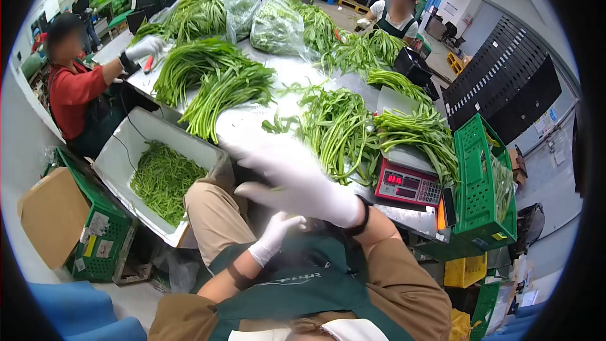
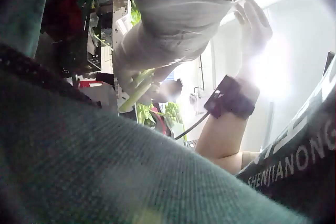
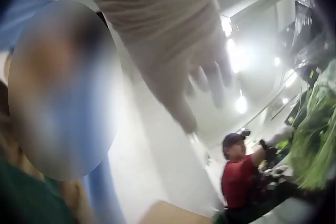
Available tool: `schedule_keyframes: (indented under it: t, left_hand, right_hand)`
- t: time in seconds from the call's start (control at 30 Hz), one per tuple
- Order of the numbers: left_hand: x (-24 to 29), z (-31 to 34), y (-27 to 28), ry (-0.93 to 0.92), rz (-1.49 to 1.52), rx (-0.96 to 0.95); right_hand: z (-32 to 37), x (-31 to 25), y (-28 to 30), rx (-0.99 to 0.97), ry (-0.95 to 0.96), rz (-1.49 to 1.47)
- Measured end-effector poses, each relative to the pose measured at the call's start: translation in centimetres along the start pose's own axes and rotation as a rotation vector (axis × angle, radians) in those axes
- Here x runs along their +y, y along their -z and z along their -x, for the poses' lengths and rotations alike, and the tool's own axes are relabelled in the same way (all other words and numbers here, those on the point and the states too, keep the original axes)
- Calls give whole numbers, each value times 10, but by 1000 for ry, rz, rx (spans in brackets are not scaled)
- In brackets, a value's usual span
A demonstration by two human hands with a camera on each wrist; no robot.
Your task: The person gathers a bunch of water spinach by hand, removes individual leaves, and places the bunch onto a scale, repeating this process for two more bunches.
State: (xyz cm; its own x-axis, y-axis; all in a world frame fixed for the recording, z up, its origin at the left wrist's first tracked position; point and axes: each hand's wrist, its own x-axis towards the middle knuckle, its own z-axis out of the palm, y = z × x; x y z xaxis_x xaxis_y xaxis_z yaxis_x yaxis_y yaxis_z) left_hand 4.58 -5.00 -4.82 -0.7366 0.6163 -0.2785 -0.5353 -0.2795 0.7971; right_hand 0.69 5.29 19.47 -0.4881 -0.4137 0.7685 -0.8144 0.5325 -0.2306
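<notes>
My white-gloved right hand is raised in front of me, its fingers straight and blurred, with nothing in its grip. Below it, close to my dark green apron, my gloved left hand has its fingers curled. In the left wrist view that hand pinches a short pale green stem piece. Loose leafy greens lie on the table just beyond my right hand. Beside them a red digital scale carries a bunch of long-stemmed greens.
To my left stands a white foam box with short green trimmings inside. Large bundles of greens and a filled plastic bag lie farther back. A green crate is at the right. A person in red works on the left; another sits opposite.
</notes>
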Motion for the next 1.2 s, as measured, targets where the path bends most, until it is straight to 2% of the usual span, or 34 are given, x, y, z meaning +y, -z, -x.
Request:
schedule_keyframes:
  t: [0.03, 0.07, 0.13, 0.17, 0.2, 0.3, 0.43, 0.7, 0.83, 0.9, 0.97, 1.03, 1.07, 1.13, 1.2]
  left_hand:
    - [-2, -1, 2, 48, 44, -12]
    - [2, 1, 2, 31, 39, -49]
    - [3, 5, 8, -59, 102, -45]
    - [3, 6, 15, -40, 47, -8]
    - [4, 8, 20, 14, 9, 32]
    - [6, 18, 19, 28, 25, 51]
    - [10, 16, 10, 79, -9, 17]
    - [-8, 7, 5, 109, 54, -9]
    - [-18, 19, 5, 119, 59, 9]
    - [-19, 10, 1, 34, 112, -53]
    - [-20, 1, 5, 43, 97, -39]
    - [-34, -9, 14, 148, 126, 15]
    - [-26, -5, 6, 188, 79, 103]
    - [-9, 4, -8, 63, 94, 21]
    - [-17, 0, -6, 135, 92, 89]
  right_hand:
    - [-13, 1, -23, -279, 41, 17]
    - [-11, 11, -38, -365, 138, 56]
    - [-3, 7, -22, -236, 118, -115]
    - [-2, 11, -6, -183, 125, -205]
    - [-15, -5, 24, -105, 55, -251]
    - [-6, -18, 105, 22, -158, 68]
    - [20, 2, 162, -111, -262, 455]
    - [33, 41, 195, -322, -289, 625]
    - [42, 45, 210, -342, -285, 628]
    - [52, 35, 219, -334, -269, 651]
    - [63, 24, 228, -318, -267, 674]
    - [71, 16, 235, -287, -285, 704]
    - [73, 15, 236, -286, -295, 704]
    - [78, 16, 238, -275, -329, 690]
    - [79, 15, 237, -293, -348, 695]
